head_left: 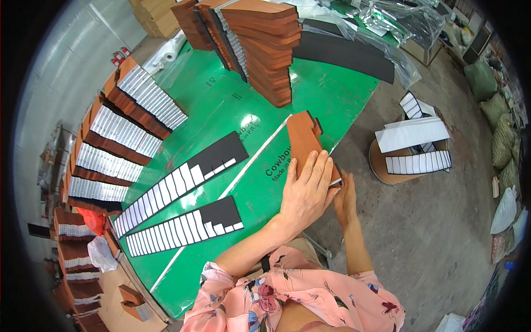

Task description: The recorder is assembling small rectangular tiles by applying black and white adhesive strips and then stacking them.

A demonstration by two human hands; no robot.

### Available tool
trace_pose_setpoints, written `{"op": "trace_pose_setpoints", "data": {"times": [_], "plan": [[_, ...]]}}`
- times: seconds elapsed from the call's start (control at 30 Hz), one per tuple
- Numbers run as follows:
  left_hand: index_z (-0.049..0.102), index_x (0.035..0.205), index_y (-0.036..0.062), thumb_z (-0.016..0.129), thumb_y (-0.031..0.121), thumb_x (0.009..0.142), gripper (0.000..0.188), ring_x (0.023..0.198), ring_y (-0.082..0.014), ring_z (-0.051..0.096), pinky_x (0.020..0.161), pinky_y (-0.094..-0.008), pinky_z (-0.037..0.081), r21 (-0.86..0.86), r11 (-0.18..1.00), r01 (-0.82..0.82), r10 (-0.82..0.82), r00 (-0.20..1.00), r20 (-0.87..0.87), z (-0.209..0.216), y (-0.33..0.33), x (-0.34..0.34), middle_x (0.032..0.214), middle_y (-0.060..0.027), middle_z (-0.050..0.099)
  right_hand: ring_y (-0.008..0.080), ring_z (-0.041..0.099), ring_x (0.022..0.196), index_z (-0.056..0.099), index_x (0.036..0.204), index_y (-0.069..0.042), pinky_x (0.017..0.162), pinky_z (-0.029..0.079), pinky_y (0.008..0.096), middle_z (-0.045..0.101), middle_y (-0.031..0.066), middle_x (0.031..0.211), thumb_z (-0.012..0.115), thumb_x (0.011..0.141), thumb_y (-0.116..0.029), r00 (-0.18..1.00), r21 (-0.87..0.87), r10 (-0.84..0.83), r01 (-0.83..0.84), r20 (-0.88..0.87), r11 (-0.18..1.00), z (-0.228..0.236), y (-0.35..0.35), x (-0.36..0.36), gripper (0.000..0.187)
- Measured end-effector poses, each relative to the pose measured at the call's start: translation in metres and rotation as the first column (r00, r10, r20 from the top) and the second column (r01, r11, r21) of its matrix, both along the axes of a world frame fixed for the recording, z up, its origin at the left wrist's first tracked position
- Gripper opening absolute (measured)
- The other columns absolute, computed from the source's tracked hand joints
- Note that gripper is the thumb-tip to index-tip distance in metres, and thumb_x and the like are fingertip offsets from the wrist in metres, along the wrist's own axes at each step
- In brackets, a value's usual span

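A reddish-brown wood-look piece [303,135] with a notched dark edge lies near the right edge of the green table [332,94]. Flat on its near end rests my left hand [305,191], fingers stretched out. At the near right edge of the same piece, my right hand [345,199] grips with its fingertips, which are partly hidden. Left of my hands lie two black sheets: an upper sheet [218,155] and a lower sheet [221,210]. White strips in stepped lengths cover part of each.
A tall stack of brown pieces [265,50] stands at the far side. Several brown-and-silver stacks [119,133] line the left edge. On the right, a round stool or bin [387,171] bears white-stripped black pieces. Clear plastic film [404,25] lies at the back right.
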State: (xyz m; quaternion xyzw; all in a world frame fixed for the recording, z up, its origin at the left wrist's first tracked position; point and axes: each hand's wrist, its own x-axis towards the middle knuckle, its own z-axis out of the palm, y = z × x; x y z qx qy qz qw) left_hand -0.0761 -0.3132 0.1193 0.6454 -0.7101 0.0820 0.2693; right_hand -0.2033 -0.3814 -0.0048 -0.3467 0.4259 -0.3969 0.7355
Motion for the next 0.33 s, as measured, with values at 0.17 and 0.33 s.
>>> {"op": "trace_pose_setpoints", "data": {"times": [0.17,0.33], "plan": [[0.047,0.127,0.0012,0.065,0.032,0.078,0.06,0.124,-0.038,0.039,0.096,-0.0561,0.033,0.033,0.997,-0.073,0.072,0.997,0.017,0.002,0.006,0.002,0.134,-0.0243,0.039,0.0189,0.048,0.115,0.04,0.131,-0.005,0.095,0.041,0.0345,0.047,0.0087,0.128,0.027,0.099,-0.042,0.944,-0.15,0.21,-0.176,0.256,0.973,0.015,0.036,0.011,0.051],[0.039,0.136,0.0118,0.069,0.034,0.076,0.071,0.131,-0.0445,0.028,0.096,-0.0658,0.027,0.008,0.996,-0.084,0.08,0.918,-0.388,-0.013,0.011,0.019,0.14,-0.0297,0.028,0.0181,0.048,0.118,0.04,0.132,-0.004,0.1,0.039,0.0327,0.049,0.0084,0.127,0.033,0.097,-0.045,0.866,0.143,0.111,-0.205,0.488,0.968,-0.012,0.033,0.007,0.054]]}}
